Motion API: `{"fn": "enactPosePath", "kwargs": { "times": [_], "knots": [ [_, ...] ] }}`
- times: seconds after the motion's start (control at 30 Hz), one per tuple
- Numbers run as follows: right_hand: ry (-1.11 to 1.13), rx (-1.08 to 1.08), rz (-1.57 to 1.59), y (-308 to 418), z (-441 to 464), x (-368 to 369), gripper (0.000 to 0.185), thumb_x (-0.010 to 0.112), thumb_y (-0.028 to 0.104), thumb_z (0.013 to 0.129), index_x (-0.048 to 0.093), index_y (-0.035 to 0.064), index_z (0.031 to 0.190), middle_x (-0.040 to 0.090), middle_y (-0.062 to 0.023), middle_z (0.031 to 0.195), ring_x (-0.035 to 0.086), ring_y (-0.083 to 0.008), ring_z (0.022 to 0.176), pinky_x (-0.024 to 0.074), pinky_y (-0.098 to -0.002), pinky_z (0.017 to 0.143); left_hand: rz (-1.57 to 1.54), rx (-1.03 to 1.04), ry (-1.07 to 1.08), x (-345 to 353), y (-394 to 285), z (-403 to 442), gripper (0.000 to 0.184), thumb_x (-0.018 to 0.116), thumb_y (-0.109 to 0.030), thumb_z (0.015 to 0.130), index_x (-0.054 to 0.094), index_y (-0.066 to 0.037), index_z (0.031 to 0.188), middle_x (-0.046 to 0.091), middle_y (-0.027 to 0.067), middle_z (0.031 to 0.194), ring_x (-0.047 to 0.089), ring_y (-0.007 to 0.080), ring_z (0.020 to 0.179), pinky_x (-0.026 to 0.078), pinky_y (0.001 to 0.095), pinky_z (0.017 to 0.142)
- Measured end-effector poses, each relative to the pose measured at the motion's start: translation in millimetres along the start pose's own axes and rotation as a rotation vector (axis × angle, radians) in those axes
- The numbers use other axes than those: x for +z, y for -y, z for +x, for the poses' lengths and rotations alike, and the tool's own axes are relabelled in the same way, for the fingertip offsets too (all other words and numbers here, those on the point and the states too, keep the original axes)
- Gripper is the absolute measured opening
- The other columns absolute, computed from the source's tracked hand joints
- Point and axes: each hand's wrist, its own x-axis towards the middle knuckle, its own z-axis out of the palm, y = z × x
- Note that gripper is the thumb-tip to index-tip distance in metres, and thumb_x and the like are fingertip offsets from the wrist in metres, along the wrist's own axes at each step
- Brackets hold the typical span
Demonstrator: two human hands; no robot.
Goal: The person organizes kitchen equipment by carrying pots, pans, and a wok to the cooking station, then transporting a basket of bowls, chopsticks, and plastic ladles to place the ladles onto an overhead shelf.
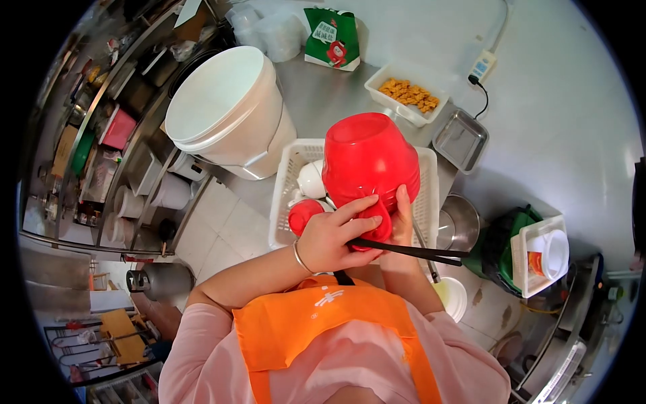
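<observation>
My left hand [331,236], with a bracelet at its wrist, is closed over black chopsticks [424,252] and a small red piece [378,217], perhaps a spoon. The chopsticks point right, across my right wrist. My right hand [402,221] is closed on the side of red bowls [370,151], which look stacked and are tipped with their base upward. Its other fingers are hidden behind the bowls. Below both hands stands a white plastic basket [281,182] holding white cups [311,179] and a red cup or bowl [304,214].
A large white bucket [269,114] stands left of the basket. Farther back are a green bag [332,40], a white tray of fried-looking snacks [427,118] and a metal pan [461,140]. A steel pot [459,225] and a bin [515,236] are at right.
</observation>
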Motion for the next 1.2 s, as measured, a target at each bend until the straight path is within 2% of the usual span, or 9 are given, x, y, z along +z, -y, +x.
{"fn": "enactPosePath", "kwargs": {
  "times": [0.4,0.5,0.57,0.6,0.67,0.73,0.83,1.0,1.2],
  "knots": [
    [0.041,0.056,-0.002,1,-3,25,0.069,0.055,0.051,0.082,0.037,0.0052,0.13,0.048,-0.0142,0.125,0.051,-0.0285,0.111,0.0433,-0.0411,0.094,0.011,0.041,0.137,-18,-5,7,0.045,0.076,-0.033,0.064,0.062,-0.011,0.099,0.052,0.014,0.123,0.063,0.0228,0.062,0.049,0.0281,0.05],
    [0.099,0.111,0.041,5,-5,25,0.069,0.054,0.052,0.082,0.036,0.0062,0.131,0.048,-0.0134,0.126,0.049,-0.0284,0.113,0.042,-0.0414,0.096,-0.02,0.101,0.132,-22,-4,10,0.04,0.074,-0.024,0.065,0.062,-0.011,0.101,0.053,0.0126,0.123,0.062,0.0212,0.061,0.048,0.028,0.05],
    [0.17,0.158,0.081,5,-4,20,0.068,0.052,0.051,0.083,0.036,0.0067,0.132,0.047,-0.0129,0.127,0.048,-0.028,0.114,0.0408,-0.0417,0.097,-0.044,-0.007,0.195,-30,-9,15,0.037,0.071,-0.009,0.066,0.063,-0.011,0.103,0.054,0.0137,0.121,0.063,0.0243,0.069,0.051,0.0286,0.059],
    [0.153,0.12,0.068,3,-3,18,0.067,0.051,0.051,0.084,0.035,0.0072,0.132,0.046,-0.0121,0.128,0.047,-0.0272,0.116,0.0389,-0.0416,0.099,-0.042,-0.004,0.198,-35,-12,20,0.037,0.071,-0.009,0.066,0.063,-0.011,0.103,0.054,0.0137,0.121,0.063,0.0243,0.069,0.051,0.0286,0.059],
    [0.176,0.103,0.11,2,-3,22,0.063,0.047,0.05,0.087,0.035,0.0074,0.133,0.044,-0.0103,0.132,0.044,-0.0245,0.12,0.0339,-0.0403,0.103,0.224,0.052,0.059,-48,-17,38,0.04,0.067,-0.003,0.066,0.062,-0.01,0.105,0.057,0.0132,0.117,0.062,0.0209,0.061,0.05,0.0279,0.055],
    [0.171,0.084,0.083,4,-7,34,0.063,0.044,0.05,0.088,0.033,0.0072,0.134,0.042,-0.0098,0.134,0.043,-0.0236,0.121,0.0334,-0.0391,0.104,0.358,0.066,0.07,-59,-17,54,0.046,0.066,-0.005,0.064,0.06,-0.01,0.11,0.054,0.0103,0.123,0.058,0.0184,0.054,0.048,0.0276,0.051],
    [0.278,0.082,0.017,7,-3,37,0.062,0.042,0.049,0.09,0.031,0.0071,0.135,0.04,-0.0097,0.136,0.042,-0.0231,0.122,0.0327,-0.0386,0.104,0.686,0.123,0.274,-68,-8,65,0.057,0.064,-0.009,0.062,0.055,-0.012,0.118,0.046,0.0032,0.133,0.053,0.0139,0.05,0.045,0.025,0.048],
    [0.184,0.052,0.018,7,-2,31,0.065,0.044,0.051,0.088,0.031,0.0075,0.135,0.04,-0.0104,0.135,0.042,-0.0234,0.122,0.0335,-0.0391,0.104,0.684,0.223,0.405,-77,-11,56,0.06,0.066,-0.012,0.061,0.055,-0.012,0.12,0.045,0.0034,0.134,0.053,0.0136,0.052,0.045,0.0248,0.05],
    [0.318,0.048,0.035,11,-3,30,0.065,0.04,0.051,0.089,0.031,0.0062,0.135,0.041,-0.0125,0.133,0.043,-0.0248,0.121,0.035,-0.04,0.103,0.568,0.17,0.501,-83,-18,39,0.06,0.068,-0.012,0.06,0.055,-0.012,0.119,0.047,0.0055,0.132,0.057,0.0153,0.056,0.047,0.0263,0.051]
  ]
}}
